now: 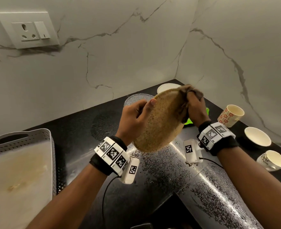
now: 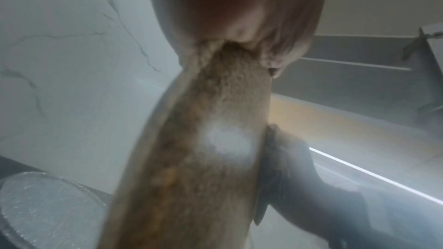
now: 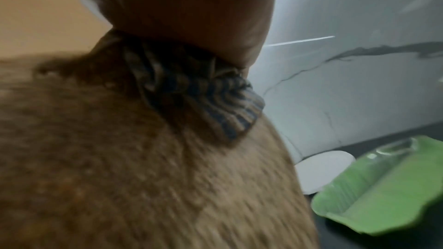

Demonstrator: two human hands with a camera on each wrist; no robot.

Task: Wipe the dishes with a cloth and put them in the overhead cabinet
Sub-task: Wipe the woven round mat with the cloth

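Note:
I hold a speckled brown plate (image 1: 161,123) tilted on edge above the black counter. My left hand (image 1: 137,115) grips its left rim, thumb on the face. My right hand (image 1: 195,108) clutches a bunched brown striped cloth (image 1: 188,90) against the plate's upper right rim. The left wrist view shows the plate (image 2: 203,158) edge-on under the left hand (image 2: 239,31), with the cloth (image 2: 275,168) on its right side. In the right wrist view the cloth (image 3: 199,90) is pressed on the plate (image 3: 143,177) beneath the right hand (image 3: 182,10).
A clear glass plate (image 1: 136,97) and a white plate (image 1: 167,87) lie in the counter's corner. A green dish (image 3: 383,183) sits under my right hand. Three white cups (image 1: 231,114) (image 1: 257,136) (image 1: 272,160) stand at the right. A grey perforated tray (image 1: 24,142) stands at the left.

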